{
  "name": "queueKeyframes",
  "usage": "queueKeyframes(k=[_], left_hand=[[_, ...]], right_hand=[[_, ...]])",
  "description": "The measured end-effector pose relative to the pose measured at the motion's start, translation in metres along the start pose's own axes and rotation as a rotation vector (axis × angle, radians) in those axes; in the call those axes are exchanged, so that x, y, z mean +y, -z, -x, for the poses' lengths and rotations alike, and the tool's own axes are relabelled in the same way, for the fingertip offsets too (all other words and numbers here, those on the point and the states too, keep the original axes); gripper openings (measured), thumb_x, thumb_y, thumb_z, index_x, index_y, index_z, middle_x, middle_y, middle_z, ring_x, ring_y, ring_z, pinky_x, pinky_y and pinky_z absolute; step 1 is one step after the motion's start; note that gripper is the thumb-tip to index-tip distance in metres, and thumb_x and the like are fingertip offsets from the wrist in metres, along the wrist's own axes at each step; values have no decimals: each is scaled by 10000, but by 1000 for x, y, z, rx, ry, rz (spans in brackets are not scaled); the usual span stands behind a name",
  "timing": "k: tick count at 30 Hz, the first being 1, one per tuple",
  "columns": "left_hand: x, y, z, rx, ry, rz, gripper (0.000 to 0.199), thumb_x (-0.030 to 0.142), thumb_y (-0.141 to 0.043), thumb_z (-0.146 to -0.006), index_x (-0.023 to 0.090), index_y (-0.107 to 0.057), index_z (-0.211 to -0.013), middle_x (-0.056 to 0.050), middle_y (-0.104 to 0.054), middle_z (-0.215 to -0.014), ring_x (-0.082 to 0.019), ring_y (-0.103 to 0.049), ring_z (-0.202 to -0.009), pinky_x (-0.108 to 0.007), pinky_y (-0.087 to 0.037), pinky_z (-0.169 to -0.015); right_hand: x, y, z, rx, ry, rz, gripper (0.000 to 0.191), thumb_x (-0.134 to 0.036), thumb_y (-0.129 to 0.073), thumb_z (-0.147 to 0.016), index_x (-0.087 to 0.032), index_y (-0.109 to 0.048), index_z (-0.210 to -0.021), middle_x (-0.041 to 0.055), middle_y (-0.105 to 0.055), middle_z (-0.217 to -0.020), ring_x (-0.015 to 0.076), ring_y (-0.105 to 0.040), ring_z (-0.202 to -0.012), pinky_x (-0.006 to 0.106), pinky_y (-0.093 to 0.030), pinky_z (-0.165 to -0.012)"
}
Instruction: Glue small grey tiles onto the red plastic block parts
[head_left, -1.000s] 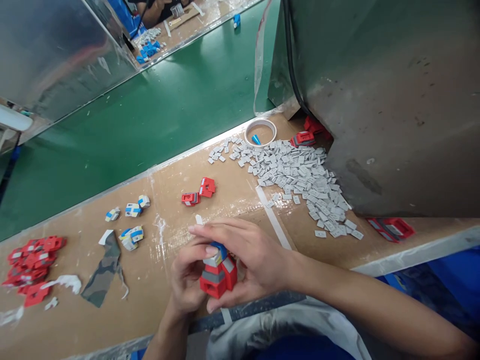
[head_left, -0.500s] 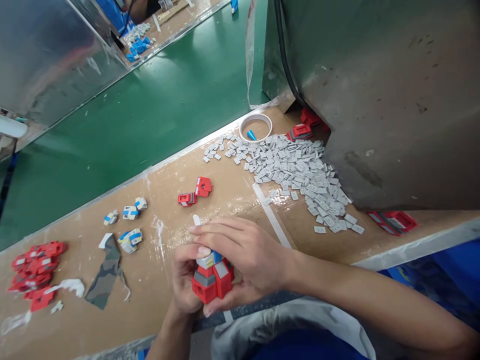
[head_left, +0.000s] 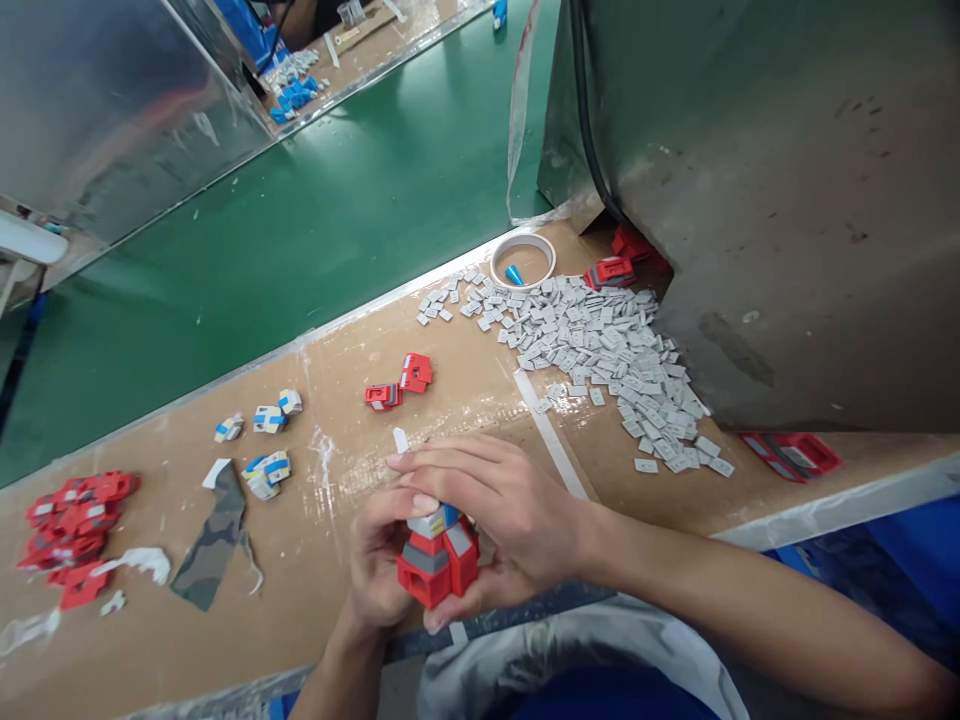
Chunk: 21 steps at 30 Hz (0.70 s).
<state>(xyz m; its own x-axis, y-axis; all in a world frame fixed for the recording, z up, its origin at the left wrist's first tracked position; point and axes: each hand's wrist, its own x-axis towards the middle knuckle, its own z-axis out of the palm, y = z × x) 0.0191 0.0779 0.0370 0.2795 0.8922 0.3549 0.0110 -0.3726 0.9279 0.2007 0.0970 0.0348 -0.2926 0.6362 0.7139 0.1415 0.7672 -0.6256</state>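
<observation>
Near the table's front edge, both of my hands are closed round a red and grey plastic piece (head_left: 433,565) topped by a white, blue and yellow part (head_left: 433,520). My left hand (head_left: 379,555) holds it from the left, its thumb on the white part. My right hand (head_left: 499,510) wraps over the top and right side, with its thumb under the red piece. The fingers hide part of both pieces. Two red pieces (head_left: 416,372) lie beyond my hands, and several white, blue and yellow parts (head_left: 270,418) lie to the left.
Small grey tiles (head_left: 600,335) are heaped at the right beside a tape roll (head_left: 553,262). Red pieces (head_left: 75,520) pile at the far left, near a camouflage cloth strip (head_left: 214,540). A metal housing (head_left: 787,220) stands at right; a green belt (head_left: 322,220) runs behind.
The whole view has shifted slightly, so the table items appear a little further right. Both hands keep hold of the red piece, which is turned slightly.
</observation>
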Motion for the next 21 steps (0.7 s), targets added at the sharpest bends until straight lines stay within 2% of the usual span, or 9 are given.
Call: queueKeyframes(k=[9, 13, 21], left_hand=[[3, 5, -3, -33, -62, -28, 378, 420, -852, -832, 328, -709, -1169, -21, -763, -1052, -158, -724, -790, -234, -574, -646], [1, 7, 0, -23, -58, -24, 395, 482, -855, -812, 314, -715, -1140, -29, -768, -1033, -176, -737, -795, -240, -581, -618], [5, 2, -5, -18, -23, 13, 418, 433, -877, -801, 311, -704, -1162, -16, -775, -1022, -156, -727, -751, -242, -612, -654]], right_hand=[[0, 1, 0, -12, 47, 7, 696, -693, -553, -969, -77, -571, -1291, 219, -705, -1316, 236, -665, -1283, 364, -519, -1128], [0, 1, -1, -10, 62, 24, 680, -677, -587, -956, -80, -579, -1281, 217, -713, -1310, 235, -665, -1280, 359, -529, -1114], [1, -2, 4, -59, -13, 36, 688, -709, -577, -936, -113, -585, -1279, 206, -702, -1335, 246, -655, -1286, 396, -531, -1101]])
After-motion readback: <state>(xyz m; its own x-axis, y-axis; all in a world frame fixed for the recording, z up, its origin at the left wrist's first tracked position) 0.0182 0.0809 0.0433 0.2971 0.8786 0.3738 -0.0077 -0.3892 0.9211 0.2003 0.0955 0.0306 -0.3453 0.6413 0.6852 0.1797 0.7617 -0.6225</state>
